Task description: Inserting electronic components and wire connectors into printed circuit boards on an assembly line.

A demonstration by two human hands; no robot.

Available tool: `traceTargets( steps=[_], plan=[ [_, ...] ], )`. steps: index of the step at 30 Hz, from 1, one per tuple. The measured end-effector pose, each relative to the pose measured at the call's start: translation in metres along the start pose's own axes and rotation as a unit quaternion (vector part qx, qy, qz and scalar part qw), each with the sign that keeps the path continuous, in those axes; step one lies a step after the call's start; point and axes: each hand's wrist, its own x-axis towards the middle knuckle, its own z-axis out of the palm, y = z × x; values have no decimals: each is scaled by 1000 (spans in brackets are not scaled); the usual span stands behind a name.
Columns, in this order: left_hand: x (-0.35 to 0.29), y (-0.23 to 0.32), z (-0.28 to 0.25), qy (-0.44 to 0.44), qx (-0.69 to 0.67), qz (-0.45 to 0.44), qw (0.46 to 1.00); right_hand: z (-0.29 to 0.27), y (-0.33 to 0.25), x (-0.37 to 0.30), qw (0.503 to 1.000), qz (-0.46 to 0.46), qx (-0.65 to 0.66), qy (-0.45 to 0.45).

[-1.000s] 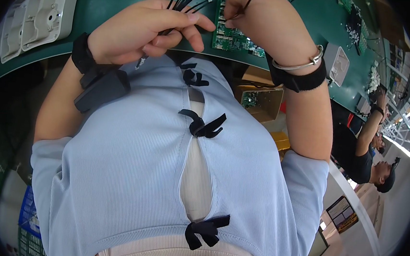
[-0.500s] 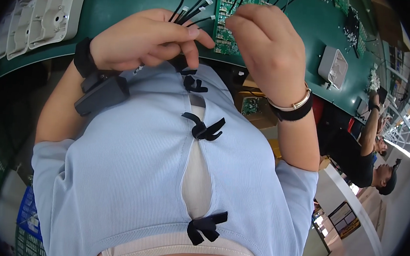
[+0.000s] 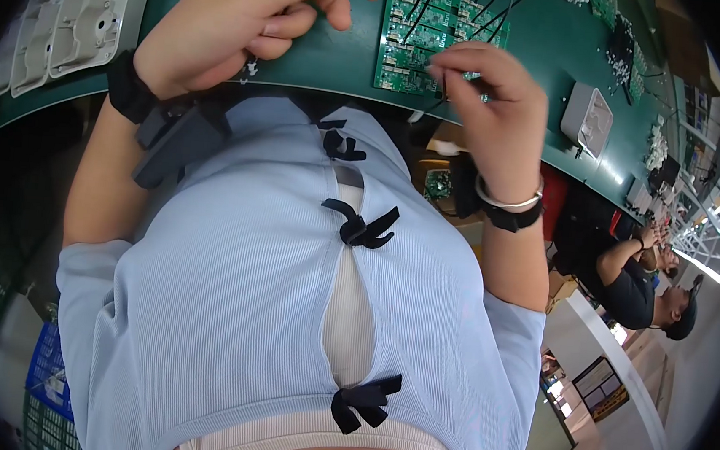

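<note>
My left hand [image 3: 240, 25] is at the upper left over the green table, its index finger stretched out and the other fingers curled. A bundle of black cables is in it, mostly hidden by the fingers and the upper edge; small white connectors [image 3: 250, 67] poke out under the palm. My right hand [image 3: 504, 109] is at the near edge of the green circuit boards [image 3: 403, 57], thumb and fingers pinched on a thin black cable [image 3: 434, 106]. A white connector [image 3: 417, 116] on its end hangs over the table edge. Several black cables [image 3: 423, 10] rise from the boards.
Pale grey plastic housings [image 3: 96, 31] lie in a row at the left on the green table [image 3: 330, 70]. A smaller grey housing [image 3: 586, 120] stands at the right, with piles of small white parts [image 3: 656, 147] beyond. Another person [image 3: 626, 280] works at the far right.
My left hand has moved up and left, taking the cable bundle mostly out of view. The right hand has come down to the boards' near edge, and a cable with a connector now shows there.
</note>
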Motion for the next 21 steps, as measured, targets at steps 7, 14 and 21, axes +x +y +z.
traceTargets(
  steps=[7, 14, 21],
  plan=[
    [25, -17, 39, 125, 521, 195, 821, 28, 4, -9, 999, 17, 36, -29],
    [29, -12, 42, 118, 646, 211, 724, 25, 5, -7, 997, -49, -12, -52],
    [33, -25, 38, 95, 704, 287, 642, 19, -7, 12, 987, -41, -113, -105]
  ],
)
